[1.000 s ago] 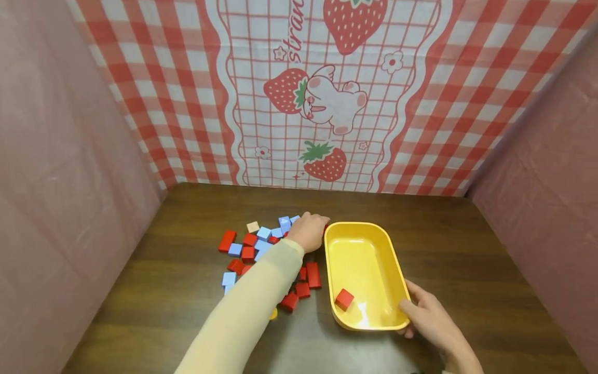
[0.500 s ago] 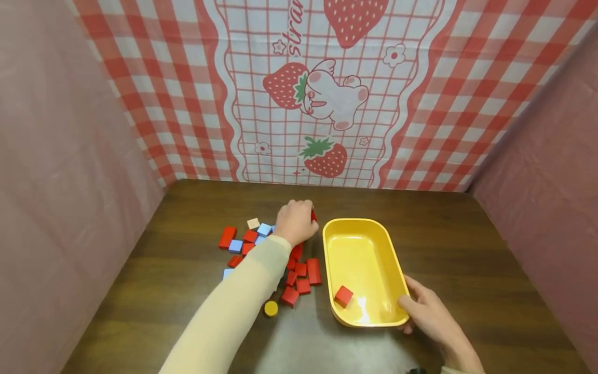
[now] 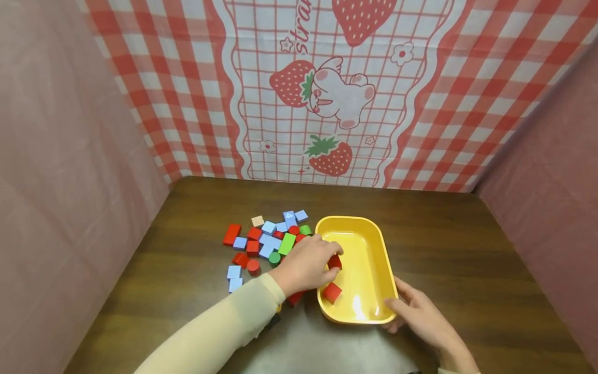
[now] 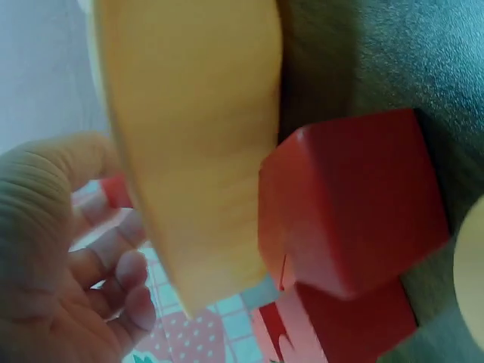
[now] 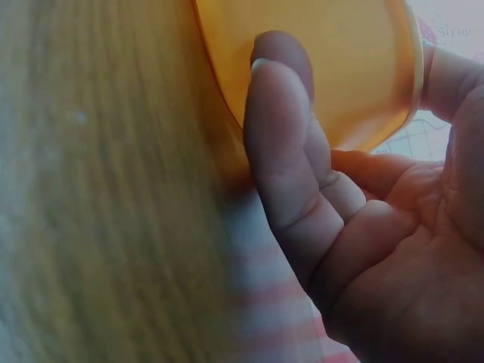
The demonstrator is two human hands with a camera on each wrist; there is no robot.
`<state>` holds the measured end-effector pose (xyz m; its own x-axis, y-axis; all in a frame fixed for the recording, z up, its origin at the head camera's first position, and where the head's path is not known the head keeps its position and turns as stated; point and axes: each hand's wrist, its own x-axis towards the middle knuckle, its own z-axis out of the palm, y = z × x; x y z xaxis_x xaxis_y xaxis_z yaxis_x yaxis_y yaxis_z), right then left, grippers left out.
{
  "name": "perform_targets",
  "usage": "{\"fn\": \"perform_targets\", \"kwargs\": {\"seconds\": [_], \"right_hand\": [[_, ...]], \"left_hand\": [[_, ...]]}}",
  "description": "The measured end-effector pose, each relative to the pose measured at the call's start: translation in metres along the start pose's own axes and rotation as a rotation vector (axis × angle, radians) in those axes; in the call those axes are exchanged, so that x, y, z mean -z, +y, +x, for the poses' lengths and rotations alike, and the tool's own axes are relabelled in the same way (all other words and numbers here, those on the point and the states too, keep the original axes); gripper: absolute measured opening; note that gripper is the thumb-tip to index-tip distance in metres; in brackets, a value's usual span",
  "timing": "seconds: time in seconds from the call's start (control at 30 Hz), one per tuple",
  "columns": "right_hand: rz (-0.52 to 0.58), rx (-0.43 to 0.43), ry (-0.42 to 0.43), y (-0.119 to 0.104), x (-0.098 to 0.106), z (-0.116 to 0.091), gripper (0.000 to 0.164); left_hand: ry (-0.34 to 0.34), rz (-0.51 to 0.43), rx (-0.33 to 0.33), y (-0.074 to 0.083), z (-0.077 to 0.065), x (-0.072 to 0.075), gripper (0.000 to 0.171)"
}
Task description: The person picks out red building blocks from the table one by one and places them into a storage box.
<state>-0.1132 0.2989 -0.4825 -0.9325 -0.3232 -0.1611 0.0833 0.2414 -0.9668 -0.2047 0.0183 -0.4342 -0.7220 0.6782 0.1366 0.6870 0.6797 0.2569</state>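
Observation:
My left hand [image 3: 310,262] reaches over the left rim of the yellow tray [image 3: 389,270] and pinches a red block [image 3: 335,263] inside it, between thumb and fingers. In the left wrist view only a bit of that red block [image 4: 115,191] shows behind the tray wall. Another red block [image 3: 332,293] lies on the tray floor just below. My right hand [image 3: 422,317] grips the tray's near right corner, thumb over the rim. In the right wrist view its curled fingers [image 5: 280,144] press the tray's outer wall.
Left of the tray lie loose blocks: blue ones [image 3: 271,244], red ones [image 3: 231,235], a green block [image 3: 287,243] and a tan block [image 3: 258,221]. My left forearm covers part of the pile. A checked strawberry cloth [image 3: 327,104] hangs behind the table.
My left hand has come from the far side of the pile to the tray, carrying a red block over the rim. The tray has shifted slightly left, with my right hand still gripping it.

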Motion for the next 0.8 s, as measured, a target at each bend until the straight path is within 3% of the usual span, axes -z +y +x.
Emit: {"fn": "perform_targets", "kwargs": {"seconds": [0.17,0.33,0.43,0.57,0.7,0.8], "right_hand": [[0.006,0.009,-0.021,0.002,0.0,0.001,0.063],[-0.007,-0.008,-0.001,0.003,-0.001,0.003,0.061],[-0.014,-0.011,0.003,0.003,-0.002,0.003,0.061],[-0.021,-0.021,0.003,0.002,-0.002,0.003,0.061],[-0.028,-0.023,0.007,0.0,0.0,0.001,0.061],[-0.026,-0.021,0.013,-0.001,0.001,0.001,0.06]], "left_hand": [[-0.092,0.073,0.036,0.003,0.003,-0.008,0.038],[-0.072,0.039,0.053,0.0,-0.006,0.002,0.036],[-0.002,0.015,0.067,-0.006,-0.023,0.015,0.03],[0.067,0.029,0.099,-0.013,-0.058,0.022,0.02],[0.051,0.069,0.152,-0.014,-0.087,0.014,0.029],[0.013,0.118,0.179,-0.012,-0.094,0.003,0.039]]}}
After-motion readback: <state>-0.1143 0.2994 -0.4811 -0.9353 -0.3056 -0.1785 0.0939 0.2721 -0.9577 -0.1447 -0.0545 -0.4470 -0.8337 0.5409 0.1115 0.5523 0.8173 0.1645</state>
